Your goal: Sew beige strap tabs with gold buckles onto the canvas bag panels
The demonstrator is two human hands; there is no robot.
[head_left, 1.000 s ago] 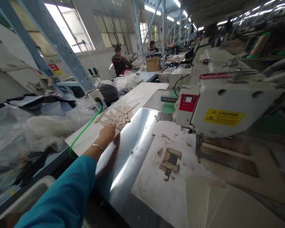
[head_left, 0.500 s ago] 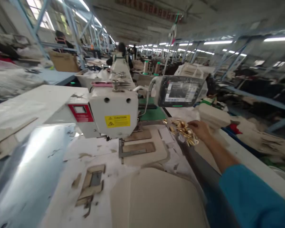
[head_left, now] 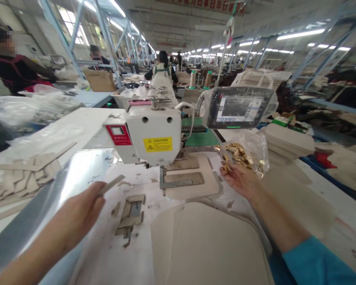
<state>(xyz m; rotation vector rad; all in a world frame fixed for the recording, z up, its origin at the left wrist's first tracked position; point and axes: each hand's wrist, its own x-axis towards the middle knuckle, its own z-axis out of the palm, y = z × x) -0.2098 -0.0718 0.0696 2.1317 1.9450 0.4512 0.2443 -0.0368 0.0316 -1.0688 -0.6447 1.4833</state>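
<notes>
My left hand (head_left: 77, 215) is closed on a thin beige strip (head_left: 112, 184), held over the metal plate left of the sewing machine (head_left: 150, 136). My right hand (head_left: 239, 180) grips a clear plastic bag of small gold metal pieces (head_left: 245, 154), lifted to the right of the machine head. Below the machine lies a beige template with a rectangular cut-out (head_left: 129, 215), and a large beige panel (head_left: 207, 245) lies in front of me.
A pile of beige strips (head_left: 23, 176) lies at the left on the white table (head_left: 86, 116). A touch screen (head_left: 239, 107) stands right of the machine. Stacked beige pieces (head_left: 287, 142) sit further right. Other people work at benches behind, at left and centre.
The view swung from the strip pile at the left to the machine. My left hand came back holding a strip. My right hand picked up the bag of gold pieces and raised it.
</notes>
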